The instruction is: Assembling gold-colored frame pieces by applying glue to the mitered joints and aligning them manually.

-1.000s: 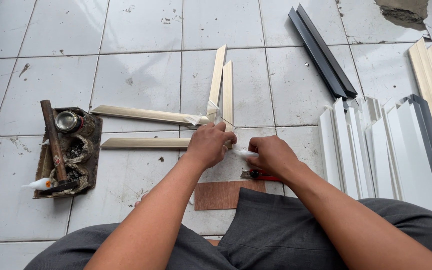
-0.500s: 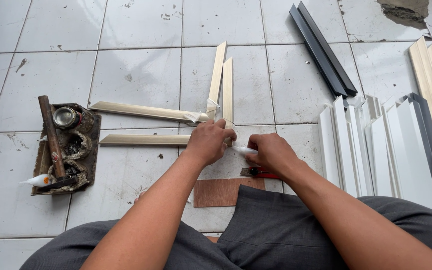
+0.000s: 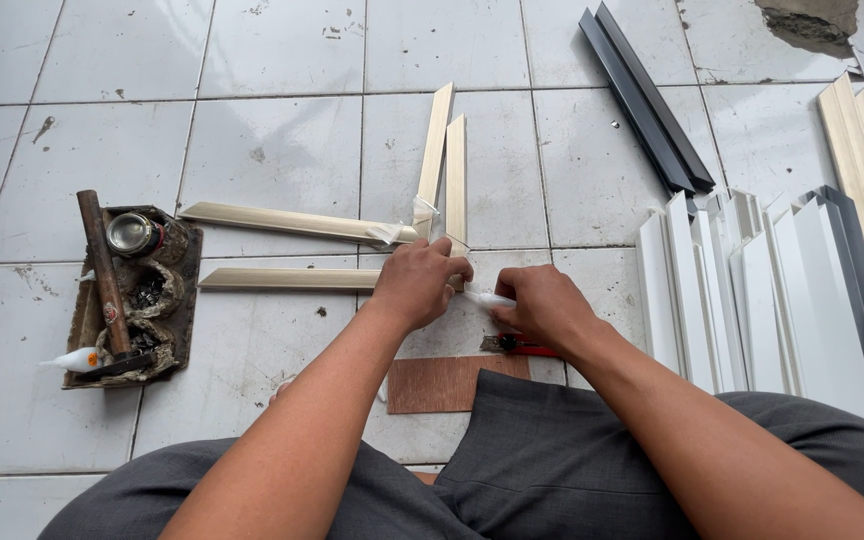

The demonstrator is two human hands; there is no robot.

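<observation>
Hands at mitred moulding strips on tiled floor.

Left hand clenched over end of pale gold moulding strip, lying flat beside three like strips. Right hand pinching small white tube. Brown board just below. Left: tray holding round tin, white nozzle bottle.

Pale moulding strips on glazed tile

The frame strips look like smooth, satin cream moulding; the floor tiles are glossy white ceramic, scuffed and stained. The board is matt brown wood, the dark profiles smooth and matt, the white profiles semi-glossy.
</observation>
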